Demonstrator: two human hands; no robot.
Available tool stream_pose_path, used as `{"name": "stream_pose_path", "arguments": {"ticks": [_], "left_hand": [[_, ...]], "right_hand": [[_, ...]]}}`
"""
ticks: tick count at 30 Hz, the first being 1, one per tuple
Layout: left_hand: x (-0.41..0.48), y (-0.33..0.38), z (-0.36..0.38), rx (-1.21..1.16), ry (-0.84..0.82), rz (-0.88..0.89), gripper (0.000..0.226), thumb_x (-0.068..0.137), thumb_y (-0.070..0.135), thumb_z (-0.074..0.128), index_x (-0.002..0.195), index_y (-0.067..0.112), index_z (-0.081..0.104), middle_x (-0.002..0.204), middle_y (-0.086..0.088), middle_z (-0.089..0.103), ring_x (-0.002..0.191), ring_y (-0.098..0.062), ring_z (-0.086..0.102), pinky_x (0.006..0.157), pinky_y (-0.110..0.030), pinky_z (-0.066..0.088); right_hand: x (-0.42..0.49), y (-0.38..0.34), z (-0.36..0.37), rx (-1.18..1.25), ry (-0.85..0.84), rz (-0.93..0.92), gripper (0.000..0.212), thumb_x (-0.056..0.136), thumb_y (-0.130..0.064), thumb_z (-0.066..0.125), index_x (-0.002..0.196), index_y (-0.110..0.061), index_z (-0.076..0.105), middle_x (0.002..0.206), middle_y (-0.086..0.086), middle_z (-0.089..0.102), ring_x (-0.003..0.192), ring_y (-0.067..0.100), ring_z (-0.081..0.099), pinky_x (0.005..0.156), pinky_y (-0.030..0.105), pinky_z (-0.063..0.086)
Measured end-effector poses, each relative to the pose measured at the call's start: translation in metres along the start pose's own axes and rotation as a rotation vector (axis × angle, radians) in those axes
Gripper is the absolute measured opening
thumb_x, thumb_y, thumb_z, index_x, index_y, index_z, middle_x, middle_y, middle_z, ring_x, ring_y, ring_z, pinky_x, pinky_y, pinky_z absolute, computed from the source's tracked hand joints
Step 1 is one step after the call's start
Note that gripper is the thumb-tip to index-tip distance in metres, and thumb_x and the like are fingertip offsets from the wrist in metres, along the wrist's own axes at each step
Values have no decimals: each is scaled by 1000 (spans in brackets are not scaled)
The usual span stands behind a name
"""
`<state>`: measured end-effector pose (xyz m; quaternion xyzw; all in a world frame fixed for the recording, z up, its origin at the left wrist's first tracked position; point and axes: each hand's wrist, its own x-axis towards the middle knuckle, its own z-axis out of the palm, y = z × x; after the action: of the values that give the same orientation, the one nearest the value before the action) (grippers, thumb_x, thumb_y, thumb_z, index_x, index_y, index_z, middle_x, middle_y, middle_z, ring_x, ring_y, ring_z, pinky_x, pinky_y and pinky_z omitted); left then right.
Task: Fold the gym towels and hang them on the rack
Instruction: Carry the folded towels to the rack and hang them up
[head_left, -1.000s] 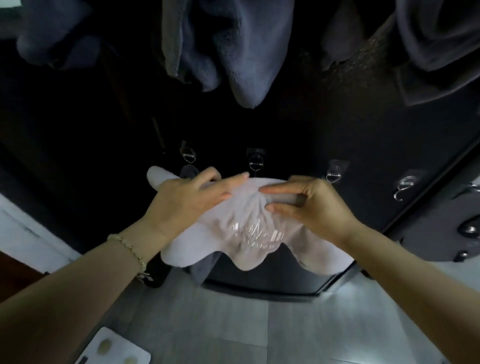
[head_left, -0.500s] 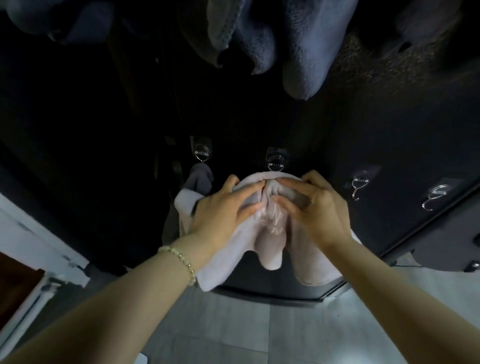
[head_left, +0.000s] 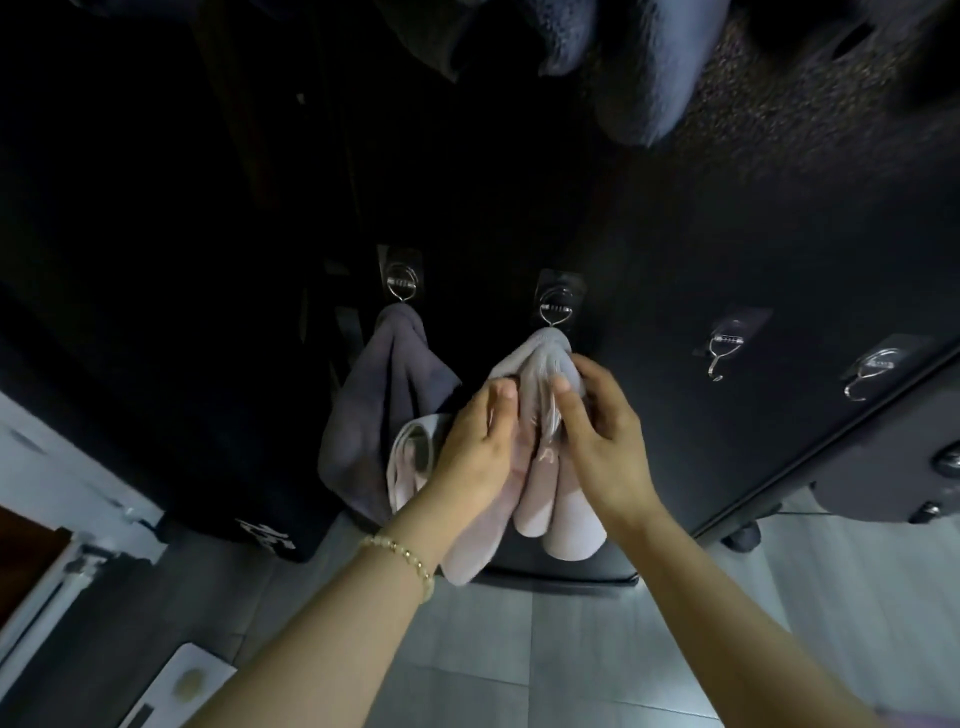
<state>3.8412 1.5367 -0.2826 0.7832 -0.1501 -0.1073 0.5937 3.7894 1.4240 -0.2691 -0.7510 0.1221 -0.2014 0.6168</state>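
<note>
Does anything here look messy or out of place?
Only mildly: the pale towel, held by the left hand and right hand at the second hook, is bunched, its folds hanging unevenly. The grey towel beside it is bunched too. Nothing looks damaged.

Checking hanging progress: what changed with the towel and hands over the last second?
The pale towel, spread wide between both hands, was gathered into a narrow bunch and lifted until its top reaches the second hook. The left hand and right hand moved together and still hold it. The grey towel stays on the first hook; two hooks on the right stay bare.
</note>
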Motion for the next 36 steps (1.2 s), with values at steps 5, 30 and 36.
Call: {"name": "stream_pose_path", "arguments": {"ticks": [5, 30, 36], "left_hand": [[-11, 2, -2, 73, -81, -81, 38, 84, 71, 31, 94, 36, 42, 84, 17, 56, 81, 6, 55, 78, -15, 46], [-94, -63, -12, 601, -45, 350, 41, 87, 47, 44, 116, 20, 55, 111, 7, 58, 97, -14, 56, 79, -26, 47], [-121, -58, 35, 934, -347, 408, 60, 88, 53, 37, 130, 15, 55, 125, 1, 62, 113, -19, 59, 96, -35, 46]], "right_hand": [[-5, -5, -7, 55, -73, 3, 35, 90, -37, 52, 122, -22, 57, 110, -8, 67, 103, 3, 63, 85, 18, 51], [-82, 65, -61, -559, -152, 249, 59, 93, -45, 51, 146, -31, 29, 147, -11, 32, 125, 6, 42, 100, 21, 31], [-151, 77, -131, -873, -205, 308, 63, 94, -51, 47, 149, -33, 23, 157, -8, 22, 140, 17, 30, 112, 33, 28]]}}
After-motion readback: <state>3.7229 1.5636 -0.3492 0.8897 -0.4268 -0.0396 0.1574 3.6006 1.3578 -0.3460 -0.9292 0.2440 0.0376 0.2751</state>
